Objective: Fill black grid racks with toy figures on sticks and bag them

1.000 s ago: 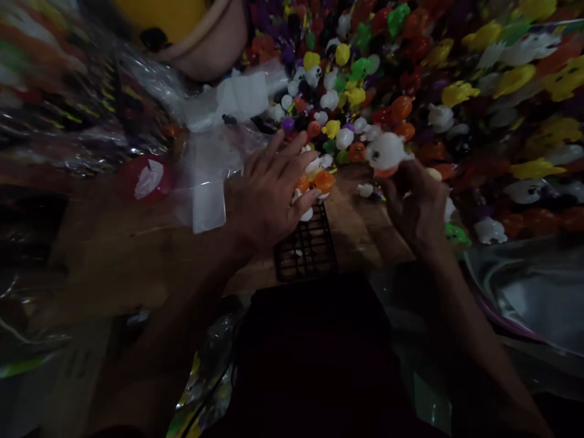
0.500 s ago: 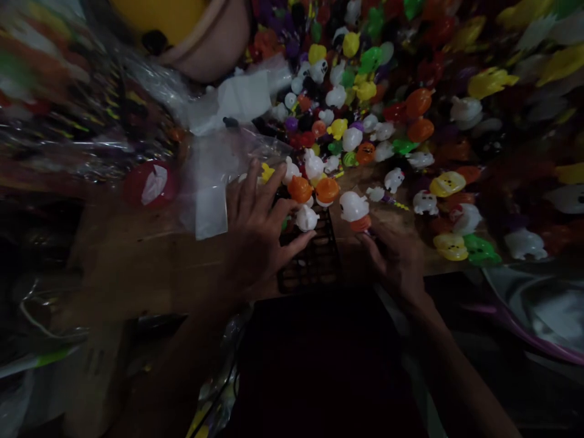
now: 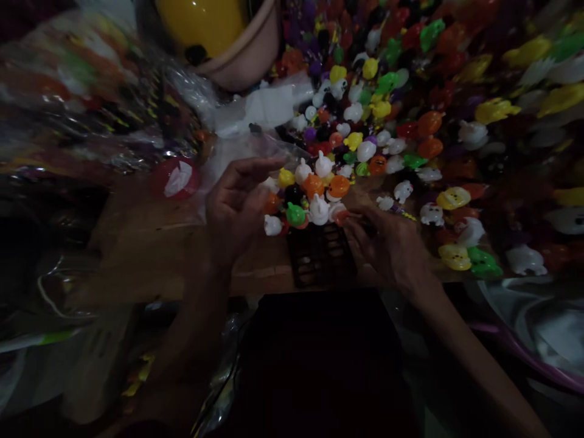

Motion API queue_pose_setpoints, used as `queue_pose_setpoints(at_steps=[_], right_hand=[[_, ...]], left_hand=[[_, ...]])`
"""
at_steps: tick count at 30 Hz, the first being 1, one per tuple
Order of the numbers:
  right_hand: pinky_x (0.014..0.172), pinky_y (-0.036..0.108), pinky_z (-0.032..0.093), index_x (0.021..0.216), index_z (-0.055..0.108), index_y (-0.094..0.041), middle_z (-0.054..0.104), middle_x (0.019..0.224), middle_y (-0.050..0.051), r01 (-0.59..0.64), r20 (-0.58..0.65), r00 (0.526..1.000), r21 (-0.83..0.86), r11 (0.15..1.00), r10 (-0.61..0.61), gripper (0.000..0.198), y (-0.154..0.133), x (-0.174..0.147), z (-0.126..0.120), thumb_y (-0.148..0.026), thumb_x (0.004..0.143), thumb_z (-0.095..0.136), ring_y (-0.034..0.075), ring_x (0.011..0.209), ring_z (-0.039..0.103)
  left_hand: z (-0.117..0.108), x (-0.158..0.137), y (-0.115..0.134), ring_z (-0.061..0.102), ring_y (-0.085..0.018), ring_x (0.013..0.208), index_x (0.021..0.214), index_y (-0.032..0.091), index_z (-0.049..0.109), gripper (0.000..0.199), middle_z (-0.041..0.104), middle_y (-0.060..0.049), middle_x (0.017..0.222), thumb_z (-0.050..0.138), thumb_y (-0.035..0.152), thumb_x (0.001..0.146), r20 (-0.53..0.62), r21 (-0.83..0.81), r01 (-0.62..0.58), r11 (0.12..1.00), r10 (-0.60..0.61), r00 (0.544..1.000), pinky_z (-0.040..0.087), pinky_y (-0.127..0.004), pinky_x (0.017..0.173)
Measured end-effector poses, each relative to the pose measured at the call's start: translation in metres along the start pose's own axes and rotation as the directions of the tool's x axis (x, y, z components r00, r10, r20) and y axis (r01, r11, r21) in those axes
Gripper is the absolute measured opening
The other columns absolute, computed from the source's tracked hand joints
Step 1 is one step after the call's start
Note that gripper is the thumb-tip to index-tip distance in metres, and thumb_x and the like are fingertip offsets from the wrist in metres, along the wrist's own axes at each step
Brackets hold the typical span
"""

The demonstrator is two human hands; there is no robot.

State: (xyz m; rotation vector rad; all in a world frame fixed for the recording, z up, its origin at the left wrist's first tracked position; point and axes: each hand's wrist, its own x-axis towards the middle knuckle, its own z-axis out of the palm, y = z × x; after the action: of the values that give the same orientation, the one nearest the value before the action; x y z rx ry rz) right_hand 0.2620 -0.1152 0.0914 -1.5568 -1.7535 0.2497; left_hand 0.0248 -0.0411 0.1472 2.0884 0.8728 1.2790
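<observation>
In front of me a cluster of small plastic figures in white, orange, green and yellow stands in and around a black grid rack [image 3: 325,258]. My right hand [image 3: 390,243] pinches a white-and-orange figure [image 3: 338,213] at the right side of this cluster. Just left of the cluster is my left hand [image 3: 237,204], its fingers stretched out and apart from the thumb, with nothing seen in it. A green figure [image 3: 296,215] and a white figure [image 3: 319,210] sit at the rack's far part. The lower ends of the figures are mostly hidden.
A large pile of mixed figures [image 3: 429,125] covers the right and back of the wooden table [image 3: 150,249]. Clear plastic bags [image 3: 237,146] lie behind my left hand. Beside them sits a round red object [image 3: 176,178]. A pink tub [image 3: 249,58] stands at the back.
My right hand has brought the white-and-orange figure left, against the cluster. My left hand has drawn back left from over the figures. The view has shifted slightly.
</observation>
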Motion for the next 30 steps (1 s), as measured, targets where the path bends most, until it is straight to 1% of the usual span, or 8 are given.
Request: queue_pose_setpoints(at_steps=[3,6,8,14,17,21,26,30], right_hand=[[0.061,0.029,0.049,0.097,0.072,-0.021,0.075,0.089,0.005,-0.084,-0.058,0.994,0.204,0.975,0.098,0.017,-0.006,0.008,0.008,-0.036,0.090,0.066,0.018,0.072,0.068],[0.064,0.029,0.052,0.097,0.070,-0.021,0.074,0.091,0.004,-0.131,-0.080,0.981,0.387,0.913,0.175,0.016,-0.005,0.009,0.017,-0.034,0.088,0.069,0.017,0.074,0.068],[0.064,0.029,0.052,0.094,0.069,-0.021,0.072,0.087,0.002,-0.130,-0.097,0.977,0.424,0.896,0.188,0.014,-0.001,0.009,0.024,-0.033,0.089,0.068,0.016,0.072,0.066],[0.073,0.031,0.055,0.090,0.072,-0.021,0.073,0.085,0.003,0.106,-0.202,0.977,0.153,0.983,-0.074,0.009,0.005,0.017,0.042,-0.026,0.092,0.064,0.018,0.077,0.068],[0.071,0.029,0.056,0.092,0.074,-0.022,0.075,0.088,0.004,0.159,-0.225,0.964,0.059,0.986,-0.142,0.011,0.000,0.024,0.041,-0.023,0.094,0.063,0.016,0.075,0.069],[0.072,0.030,0.057,0.094,0.073,-0.021,0.075,0.088,0.005,0.129,-0.166,0.979,0.079,0.989,-0.114,0.012,-0.002,0.023,0.039,-0.020,0.093,0.061,0.017,0.078,0.070],[0.077,0.032,0.058,0.105,0.071,-0.023,0.074,0.096,0.006,0.028,-0.174,0.985,0.148,0.989,-0.002,0.014,-0.001,0.002,0.050,-0.025,0.095,0.061,0.018,0.085,0.070],[0.081,0.031,0.057,0.103,0.072,-0.023,0.072,0.096,0.006,-0.010,-0.189,0.981,0.121,0.993,0.033,0.021,-0.006,0.001,0.061,-0.024,0.100,0.051,0.017,0.088,0.068]], left_hand=[[0.000,-0.003,-0.021,0.066,-0.020,0.121,0.121,0.026,0.062,0.026,0.072,0.000,0.124,0.060,0.039,0.098,-0.086,-0.054,0.017,0.998,-0.022,0.996,0.052,-0.045,0.110],[0.003,-0.006,-0.035,0.060,-0.023,0.131,0.120,0.024,0.065,0.029,0.069,-0.004,0.131,0.056,0.042,0.099,-0.024,0.005,0.002,1.000,-0.002,1.000,0.046,-0.048,0.116],[0.006,-0.006,-0.037,0.056,-0.024,0.135,0.120,0.024,0.065,0.032,0.067,-0.006,0.134,0.049,0.043,0.101,0.017,0.048,-0.002,0.999,0.001,1.000,0.042,-0.049,0.118],[0.007,-0.002,-0.029,0.058,-0.021,0.133,0.118,0.027,0.067,0.031,0.072,-0.002,0.127,0.041,0.038,0.104,-0.049,0.089,-0.047,0.995,0.052,0.997,0.041,-0.048,0.120],[0.004,0.002,-0.024,0.064,-0.020,0.126,0.118,0.027,0.068,0.031,0.072,-0.001,0.126,0.042,0.036,0.104,-0.053,0.049,-0.049,0.998,0.051,0.997,0.048,-0.042,0.112],[0.003,0.006,-0.008,0.070,-0.019,0.111,0.122,0.027,0.066,0.030,0.074,-0.001,0.123,0.047,0.032,0.101,0.051,0.086,-0.041,0.995,0.037,0.998,0.057,-0.035,0.094],[0.015,0.006,0.018,0.062,-0.030,0.125,0.129,0.024,0.064,0.042,0.068,-0.006,0.134,0.060,0.027,0.087,0.246,0.444,-0.153,0.883,0.044,0.968,0.045,-0.050,0.112],[0.030,0.006,0.024,0.062,-0.036,0.121,0.121,0.027,0.068,0.032,0.068,-0.009,0.129,0.063,0.027,0.089,0.310,0.574,-0.154,0.804,-0.039,0.950,0.047,-0.055,0.104]])
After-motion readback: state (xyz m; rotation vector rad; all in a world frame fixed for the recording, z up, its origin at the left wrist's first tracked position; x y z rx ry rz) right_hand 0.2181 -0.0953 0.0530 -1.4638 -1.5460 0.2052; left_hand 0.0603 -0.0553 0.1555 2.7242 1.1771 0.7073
